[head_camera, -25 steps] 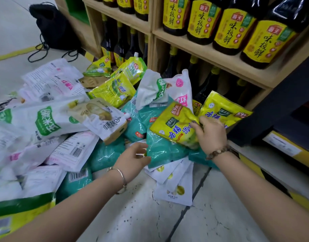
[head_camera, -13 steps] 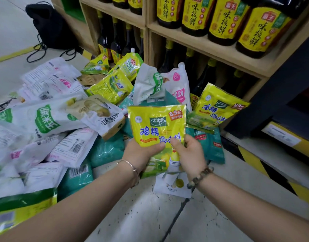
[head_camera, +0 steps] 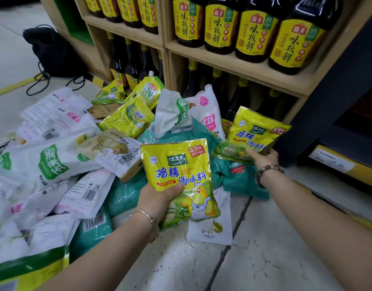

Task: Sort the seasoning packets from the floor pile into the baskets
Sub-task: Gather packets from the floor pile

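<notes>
Our left hand (head_camera: 159,199) holds one yellow seasoning packet (head_camera: 176,171) upright above the floor pile (head_camera: 61,164), thumb clamped across its front. Our right hand (head_camera: 263,157) pinches the lower edge of a second yellow packet (head_camera: 256,131) beside the wooden shelf (head_camera: 233,69), at the pile's right end.

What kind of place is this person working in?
Most likely a grocery shop aisle: wooden shelves stocked with rows of identical dark sauce bottles, a yellow price tag on a lower shelf edge, and a pile of seasoning packets on the floor.
</notes>
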